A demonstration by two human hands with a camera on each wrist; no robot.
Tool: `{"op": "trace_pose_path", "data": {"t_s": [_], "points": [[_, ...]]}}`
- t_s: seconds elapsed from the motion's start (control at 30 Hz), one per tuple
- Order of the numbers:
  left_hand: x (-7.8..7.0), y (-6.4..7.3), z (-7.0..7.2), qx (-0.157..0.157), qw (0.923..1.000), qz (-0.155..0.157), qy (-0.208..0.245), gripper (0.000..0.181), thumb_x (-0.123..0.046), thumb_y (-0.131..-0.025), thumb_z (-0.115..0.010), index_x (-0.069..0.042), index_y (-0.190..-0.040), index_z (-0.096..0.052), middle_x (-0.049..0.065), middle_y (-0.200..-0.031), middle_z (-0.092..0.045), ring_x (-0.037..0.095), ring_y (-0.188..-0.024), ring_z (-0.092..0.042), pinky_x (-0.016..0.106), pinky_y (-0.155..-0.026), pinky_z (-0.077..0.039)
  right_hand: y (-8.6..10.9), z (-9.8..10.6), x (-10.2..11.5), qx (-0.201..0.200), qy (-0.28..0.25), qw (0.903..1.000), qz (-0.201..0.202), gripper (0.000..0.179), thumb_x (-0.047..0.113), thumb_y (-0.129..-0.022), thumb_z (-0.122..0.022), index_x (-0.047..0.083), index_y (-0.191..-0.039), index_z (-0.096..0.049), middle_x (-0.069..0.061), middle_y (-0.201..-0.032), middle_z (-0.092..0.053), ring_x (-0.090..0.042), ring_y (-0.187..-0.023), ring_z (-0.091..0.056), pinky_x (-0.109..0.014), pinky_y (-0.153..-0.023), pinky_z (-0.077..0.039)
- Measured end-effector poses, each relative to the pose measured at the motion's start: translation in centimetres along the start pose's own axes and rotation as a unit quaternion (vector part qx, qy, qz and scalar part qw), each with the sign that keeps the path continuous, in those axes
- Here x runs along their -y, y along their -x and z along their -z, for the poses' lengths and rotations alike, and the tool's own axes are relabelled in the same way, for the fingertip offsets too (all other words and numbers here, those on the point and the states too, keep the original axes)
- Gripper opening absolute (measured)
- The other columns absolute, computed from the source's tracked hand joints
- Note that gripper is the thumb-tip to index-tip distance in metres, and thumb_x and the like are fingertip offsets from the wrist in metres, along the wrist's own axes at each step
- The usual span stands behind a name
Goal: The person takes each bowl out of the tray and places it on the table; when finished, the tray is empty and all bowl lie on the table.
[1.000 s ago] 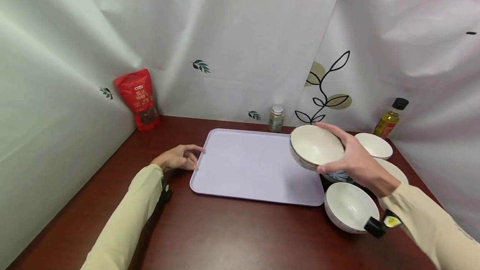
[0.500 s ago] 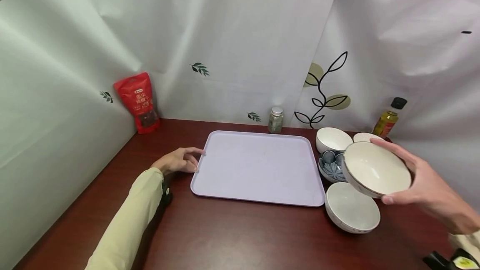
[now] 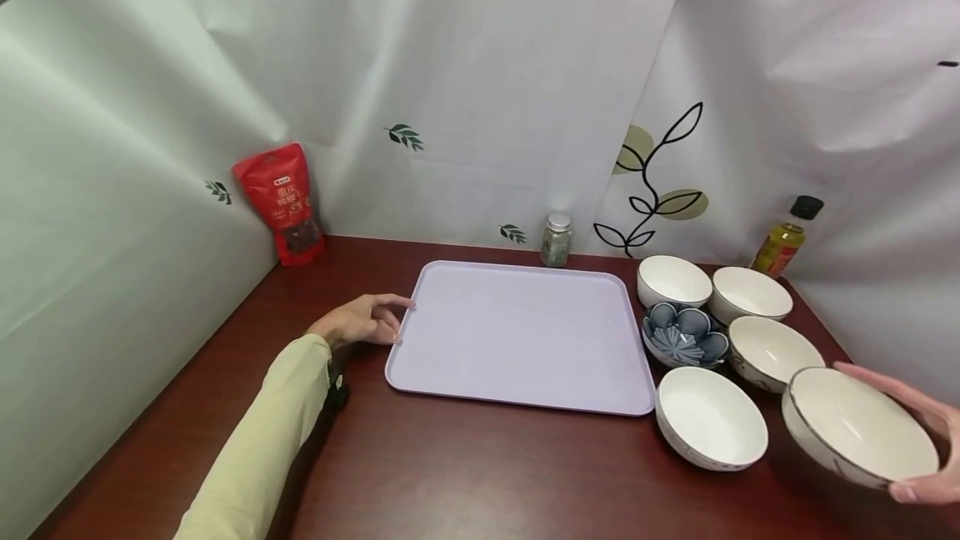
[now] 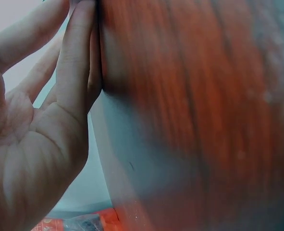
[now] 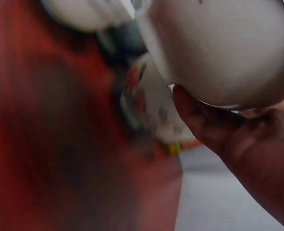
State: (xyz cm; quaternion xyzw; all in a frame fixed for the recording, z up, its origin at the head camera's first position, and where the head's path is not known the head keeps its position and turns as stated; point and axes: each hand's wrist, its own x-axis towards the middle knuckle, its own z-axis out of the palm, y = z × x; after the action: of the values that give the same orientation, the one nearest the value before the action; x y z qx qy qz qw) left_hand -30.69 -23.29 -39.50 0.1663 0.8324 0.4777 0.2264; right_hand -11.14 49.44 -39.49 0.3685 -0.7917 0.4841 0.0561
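My right hand (image 3: 948, 457) is partly cut off at the right frame edge. It grips a white bowl (image 3: 858, 427) by its far side, thumb low and fingers along the rim. That bowl looks tilted and held above the table; in the right wrist view my right hand (image 5: 247, 149) curls beneath its wall. At the left end of a pale lilac tray (image 3: 517, 336) lies my left hand (image 3: 358, 321), index finger and thumb spread and touching the tray's edge. Up close, the left hand (image 4: 50, 110) has loosely bent fingers.
Several bowls cluster right of the tray: a white bowl (image 3: 710, 419), a blue petal-shaped bowl (image 3: 678, 344), and more white bowls (image 3: 774, 352) behind. An oil bottle (image 3: 783, 244), a spice jar (image 3: 556, 242) and a red pouch (image 3: 283, 202) stand along the back wall.
My right hand has carried the bowl from above the tray's right end rightward and lower, past the other bowls. My left hand stays at the tray's edge.
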Motion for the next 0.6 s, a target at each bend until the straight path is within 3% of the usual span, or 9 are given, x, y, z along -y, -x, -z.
{"op": "trace_pose_path", "data": {"t_s": [0.13,0.23,0.43,0.53,0.6], "points": [[-0.1,-0.1,0.0,0.001,1.0000,-0.002,-0.003,0.063,0.003,-0.087,-0.067,0.001,-0.146,-0.046,0.012,-0.094,-0.067,0.015,-0.082,-0.063,0.023,-0.073,-0.055,1.6,-1.2,-0.1,-0.008,0.067,0.9945,-0.079,0.115,-0.014,-0.052,-0.075,-0.011,-0.154,-0.021,0.005,-0.154,-0.044,0.005,-0.131,-0.044,-0.005,-0.099,-0.031],[-0.3,-0.3,-0.1,0.004,1.0000,-0.005,-0.003,0.063,0.004,-0.087,-0.067,0.002,-0.146,-0.046,0.013,-0.094,-0.067,0.015,-0.082,-0.063,0.023,-0.073,-0.055,2.4,-2.1,-0.1,-0.024,0.128,0.9812,-0.142,0.112,-0.011,-0.055,-0.077,-0.004,-0.154,-0.027,0.013,-0.155,-0.042,0.011,-0.129,-0.042,-0.006,-0.095,-0.031],[-0.4,-0.6,-0.2,0.008,0.9999,-0.010,-0.009,0.062,0.003,-0.087,-0.066,0.002,-0.145,-0.046,0.012,-0.094,-0.068,0.014,-0.082,-0.063,0.023,-0.074,-0.055,3.0,-3.1,-0.8,-0.045,0.140,0.9706,-0.191,0.107,-0.012,-0.061,-0.076,0.002,-0.156,-0.029,0.023,-0.151,-0.042,0.011,-0.115,-0.045,-0.007,-0.081,-0.037],[-0.4,-0.7,-0.2,0.005,1.0000,-0.003,-0.006,0.062,0.003,-0.087,-0.066,0.001,-0.145,-0.047,0.011,-0.093,-0.068,0.015,-0.082,-0.063,0.023,-0.073,-0.055,2.8,-3.5,-0.5,-0.052,0.149,0.9668,-0.201,0.109,-0.013,-0.061,-0.077,0.004,-0.157,-0.028,0.025,-0.151,-0.039,0.013,-0.116,-0.043,-0.005,-0.081,-0.036],[-0.4,-0.7,-0.3,0.005,1.0000,0.000,-0.005,0.061,0.003,-0.087,-0.066,0.001,-0.145,-0.047,0.011,-0.093,-0.068,0.015,-0.083,-0.063,0.023,-0.074,-0.055,2.5,-3.7,-0.2,-0.053,0.144,0.9704,-0.186,0.112,-0.014,-0.058,-0.077,0.002,-0.157,-0.026,0.021,-0.153,-0.037,0.012,-0.122,-0.041,-0.005,-0.086,-0.034]]}}
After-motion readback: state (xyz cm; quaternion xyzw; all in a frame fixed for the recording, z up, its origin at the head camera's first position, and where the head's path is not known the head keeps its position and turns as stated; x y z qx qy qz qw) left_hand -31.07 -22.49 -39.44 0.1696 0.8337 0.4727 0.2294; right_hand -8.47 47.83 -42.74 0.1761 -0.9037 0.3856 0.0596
